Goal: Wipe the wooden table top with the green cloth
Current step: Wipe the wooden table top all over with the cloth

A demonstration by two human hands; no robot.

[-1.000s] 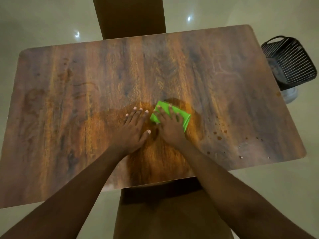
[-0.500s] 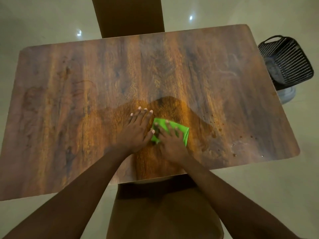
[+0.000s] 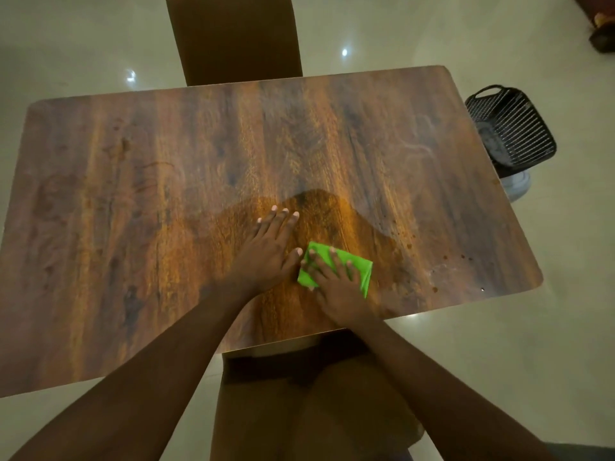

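The right hand (image 3: 336, 287) is pressing flat, fingers spread, on the folded green cloth (image 3: 361, 267) near the wooden table top's (image 3: 133, 194) front edge, while the left hand (image 3: 269, 251) is lying open beside it, probably bracing.

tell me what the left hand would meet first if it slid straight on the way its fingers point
Nothing but bare wooden table top, as far as the picture shows. The left hand points toward the far edge, where a brown chair back stands beyond.

Glossy pale tile floor (image 3: 499, 377), couple ceiling-light glints on it. Brown chair back (image 3: 233, 38) at far side. Black slatted basket (image 3: 512, 128) on floor off right. Dim warm lighting overall.
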